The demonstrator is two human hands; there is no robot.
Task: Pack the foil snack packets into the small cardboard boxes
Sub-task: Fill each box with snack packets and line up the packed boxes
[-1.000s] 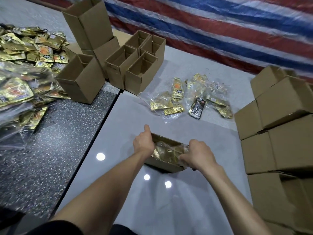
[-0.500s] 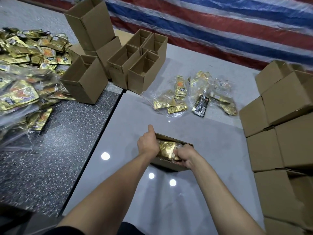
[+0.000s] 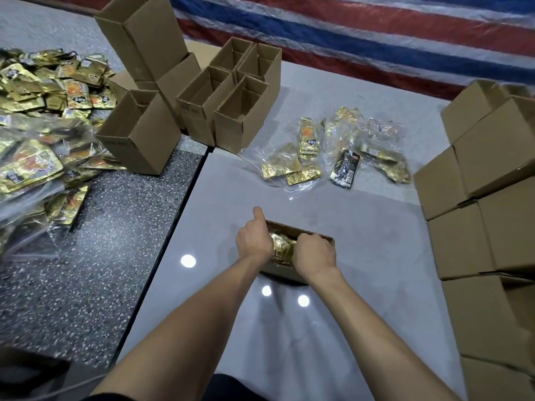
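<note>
In the head view, a small cardboard box (image 3: 325, 241) stood open on the pale floor (image 3: 220, 204), straight in front of the person. The foil packets (image 3: 282, 247) were lying inside it, between the two hands. The left hand (image 3: 254, 241) was curled over the left end of the bundle, with the thumb stretched out past the rim. The right hand (image 3: 314, 253) was clenched on the right end. The fingertips were hidden inside the box.

The step was judged to be the seating of the bundle. It should be pushed down evenly from both ends, so that no packet corner is left above the rim. The thin walls could be bulged by too much force.

Open room was found on the near side and to the left, up to the seam with the dark speckled tile (image 3: 101, 241). Bagged packets (image 3: 307, 157) lay beyond the box, well apart from it. Closed boxes (image 3: 463, 241) were stacked near on the right, so the right elbow should be kept in.
</note>
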